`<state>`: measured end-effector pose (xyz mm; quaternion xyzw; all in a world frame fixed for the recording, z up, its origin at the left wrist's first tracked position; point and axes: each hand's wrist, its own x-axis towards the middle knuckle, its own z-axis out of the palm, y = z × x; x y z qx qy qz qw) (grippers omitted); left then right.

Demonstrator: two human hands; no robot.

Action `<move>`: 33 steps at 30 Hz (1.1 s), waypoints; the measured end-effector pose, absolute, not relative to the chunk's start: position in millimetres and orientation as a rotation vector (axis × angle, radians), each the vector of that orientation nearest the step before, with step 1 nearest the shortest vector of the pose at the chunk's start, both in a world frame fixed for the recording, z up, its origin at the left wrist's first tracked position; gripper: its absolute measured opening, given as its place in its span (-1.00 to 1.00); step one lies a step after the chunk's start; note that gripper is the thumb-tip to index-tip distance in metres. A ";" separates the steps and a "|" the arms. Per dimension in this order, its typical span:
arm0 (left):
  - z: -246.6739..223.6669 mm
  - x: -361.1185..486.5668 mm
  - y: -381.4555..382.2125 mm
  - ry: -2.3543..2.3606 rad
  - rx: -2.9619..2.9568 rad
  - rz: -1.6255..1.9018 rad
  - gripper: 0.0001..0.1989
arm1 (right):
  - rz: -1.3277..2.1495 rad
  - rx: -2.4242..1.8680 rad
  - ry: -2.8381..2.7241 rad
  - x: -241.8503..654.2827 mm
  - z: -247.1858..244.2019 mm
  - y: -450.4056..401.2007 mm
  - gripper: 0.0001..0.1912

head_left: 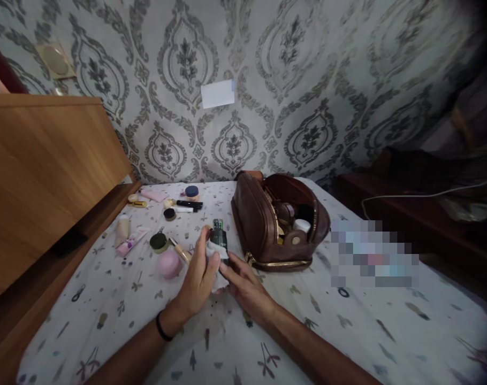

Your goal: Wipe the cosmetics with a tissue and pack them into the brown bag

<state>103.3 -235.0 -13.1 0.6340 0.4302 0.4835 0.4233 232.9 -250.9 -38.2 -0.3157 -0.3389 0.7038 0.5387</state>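
I'm not seeing the lower part of the green bottle [218, 238], since the white cloth [219, 282] and the fingers [213, 264] are covering it. The brown bag [251, 224] is partly hiding the containers [302, 226] inside. Pixelation is masking a patch [374, 254] at right; the left edge is cutting off the wooden cabinet [46, 171].

Bare forearms [311, 342] of the person, with a wristband [159, 326].
The wristband is black and narrow, a loop around the left wrist; any markings are too small to tell. Just beyond the wristband is the bare left hand [195, 286]; to its right, the right hand [251, 291], also bare.
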 end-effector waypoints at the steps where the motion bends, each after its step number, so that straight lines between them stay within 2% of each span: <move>1: -11.2 102.0 -233.0 1.087 1.549 1.252 -0.36 | 1.697 -0.732 -0.868 232.9 -37.6 -252.0 -0.46; 6: -1.2 92.1 -217.5 1.108 1.192 1.439 -0.49 | 1.806 -0.628 -1.082 231.4 -34.1 -258.0 -0.53; 10: 0.4 92.0 -210.6 0.901 0.860 1.266 -0.60 | 1.858 -0.612 -0.960 229.3 -36.4 -258.0 -0.42; 13: 0.9 96.4 -212.0 0.802 0.747 1.179 -0.62 | 1.849 -0.604 -0.845 229.1 -37.7 -255.3 -0.54; 18: 4.3 100.0 -216.7 0.813 0.794 1.232 -0.62 | 1.815 -0.602 -0.764 228.0 -36.4 -253.2 -0.64; 22: 2.4 97.7 -216.3 0.817 0.847 1.298 -0.61 | 1.769 -0.634 -0.799 226.7 -35.7 -254.0 -0.63; 26: -4.9 93.4 -215.8 0.860 1.117 1.200 -0.64 | 1.766 -0.659 -0.768 228.5 -35.5 -252.9 -0.60; 28: -7.5 91.3 -216.5 0.875 1.256 1.119 -0.55 | 1.736 -0.671 -0.737 229.8 -35.0 -251.3 -0.59; 33: -4.5 83.6 -216.7 0.869 1.458 0.873 -0.15 | 1.624 -0.673 -0.689 230.0 -34.5 -246.2 -0.60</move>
